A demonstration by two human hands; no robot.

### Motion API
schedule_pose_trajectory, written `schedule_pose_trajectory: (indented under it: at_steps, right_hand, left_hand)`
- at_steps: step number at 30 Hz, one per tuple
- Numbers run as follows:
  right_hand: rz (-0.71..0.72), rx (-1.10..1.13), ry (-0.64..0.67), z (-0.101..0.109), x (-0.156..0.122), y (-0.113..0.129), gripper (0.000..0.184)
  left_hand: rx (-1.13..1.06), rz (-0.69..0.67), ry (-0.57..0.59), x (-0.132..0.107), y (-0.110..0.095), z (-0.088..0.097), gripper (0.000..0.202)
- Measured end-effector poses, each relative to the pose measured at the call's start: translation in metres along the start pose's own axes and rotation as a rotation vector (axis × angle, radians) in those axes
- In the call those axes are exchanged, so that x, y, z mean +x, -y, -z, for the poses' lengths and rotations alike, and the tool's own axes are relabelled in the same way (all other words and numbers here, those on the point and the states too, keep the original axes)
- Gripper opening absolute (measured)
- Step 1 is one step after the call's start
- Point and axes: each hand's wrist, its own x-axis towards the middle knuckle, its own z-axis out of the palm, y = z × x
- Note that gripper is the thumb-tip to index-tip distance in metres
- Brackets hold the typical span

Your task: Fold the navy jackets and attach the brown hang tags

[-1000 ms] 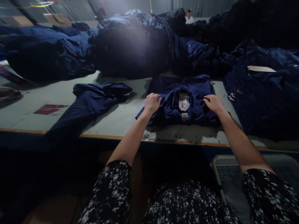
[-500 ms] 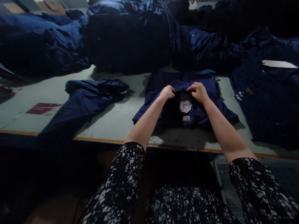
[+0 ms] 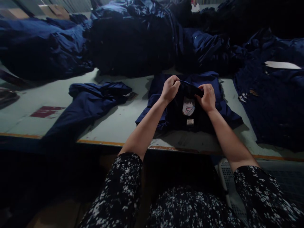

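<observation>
A folded navy shirt (image 3: 220, 109) lies on the pale table (image 3: 118, 122) right in front of me. A white label (image 3: 188, 106) shows inside its neck, with a smaller tag (image 3: 189, 121) below. My left hand (image 3: 170, 88) and my right hand (image 3: 207, 96) are both closed on the shirt's collar (image 3: 190, 89), lifting it a little above the label. My forearms reach out from black sleeves with white flecks.
Another navy garment (image 3: 91, 101) lies crumpled to the left. Heaps of dark blue clothing (image 3: 133, 41) fill the back of the table. More navy fabric with a white card (image 3: 282, 65) is at the right. A red mark (image 3: 47, 111) is at left. A grey plastic crate (image 3: 228, 180) stands below.
Both hands moved in from the shirt's sides to the collar, gripped it and raised it slightly. The view tilted down a little.
</observation>
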Motion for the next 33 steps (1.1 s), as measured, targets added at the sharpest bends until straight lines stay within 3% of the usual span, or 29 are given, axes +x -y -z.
schedule_pose_trajectory:
  at_steps: [4, 8, 10, 13, 15, 18, 20, 23, 26, 29, 33]
  right_hand:
    - [-0.149, -0.098, -0.004, 0.008, 0.008, -0.004, 0.022]
    - [-0.126, -0.145, -0.109, 0.026, 0.015, 0.003, 0.026]
    - [-0.119, -0.215, 0.007, 0.036, 0.016, 0.011, 0.032]
    - [-0.232, -0.382, 0.302, 0.048, 0.018, 0.017, 0.032]
    - [-0.276, -0.417, 0.297, 0.055, 0.017, 0.015, 0.030]
    - [-0.272, -0.396, 0.275, 0.062, 0.010, 0.010, 0.030]
    - [-0.241, -0.395, 0.305, 0.063, 0.001, 0.009, 0.031]
    - [-0.036, -0.275, 0.178, 0.059, -0.015, 0.012, 0.027]
    - [0.173, -0.098, 0.239, 0.047, -0.025, 0.015, 0.019]
    - [0.218, -0.073, 0.336, 0.029, -0.026, 0.011, 0.027]
    - [0.141, -0.104, 0.292, 0.001, -0.022, -0.003, 0.050]
  left_hand:
    - [0.277, -0.016, 0.051, -0.008, -0.008, 0.016, 0.017]
    - [0.606, 0.013, 0.006, -0.018, -0.009, 0.025, 0.007]
    - [0.687, 0.106, 0.006, -0.020, -0.007, 0.023, 0.012]
    - [0.714, 0.265, 0.033, -0.020, 0.002, 0.021, 0.010]
    - [0.703, 0.297, 0.062, -0.019, 0.009, 0.022, 0.004]
    - [0.674, 0.320, 0.227, -0.021, 0.017, 0.025, 0.024]
    - [0.649, 0.245, 0.227, -0.028, 0.020, 0.024, 0.034]
    - [0.564, -0.063, 0.093, -0.042, 0.021, 0.017, 0.026]
    - [0.481, -0.266, 0.187, -0.055, 0.022, 0.004, 0.006]
    - [0.434, -0.280, 0.311, -0.062, 0.028, -0.010, 0.021]
    - [0.441, -0.267, 0.268, -0.073, 0.033, -0.019, 0.028]
